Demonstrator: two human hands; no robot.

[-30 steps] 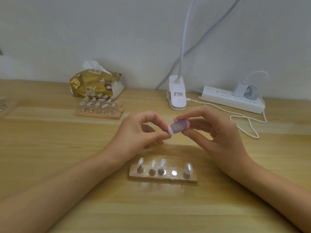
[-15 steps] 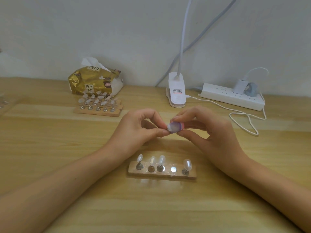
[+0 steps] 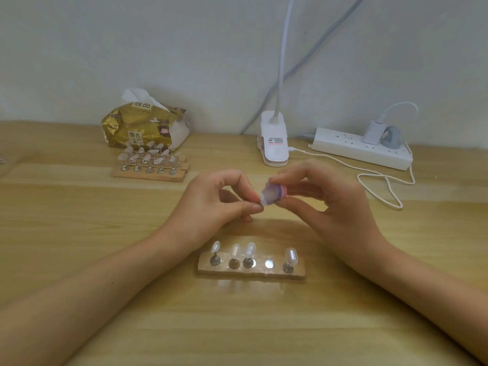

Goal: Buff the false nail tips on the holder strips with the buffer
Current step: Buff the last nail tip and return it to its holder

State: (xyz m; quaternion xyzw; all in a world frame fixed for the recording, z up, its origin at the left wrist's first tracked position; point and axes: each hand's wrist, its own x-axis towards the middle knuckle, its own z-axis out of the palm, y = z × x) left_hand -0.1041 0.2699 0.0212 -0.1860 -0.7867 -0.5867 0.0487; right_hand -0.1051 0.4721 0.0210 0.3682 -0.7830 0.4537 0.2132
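Buffer (image 3: 273, 194) (purple, pink-edged), pinched in the right hand (image 3: 332, 207), touches a nail tip (image 3: 262, 201) pinched by the left hand (image 3: 211, 207).

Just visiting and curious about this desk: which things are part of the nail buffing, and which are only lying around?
In use: small purple-and-pink buffer block in the right hand; clear nail tip pinched by the left hand; near wooden holder strip; far wooden strips of tips.
Lying about: gold tissue pack; white clip lamp; white power strip.
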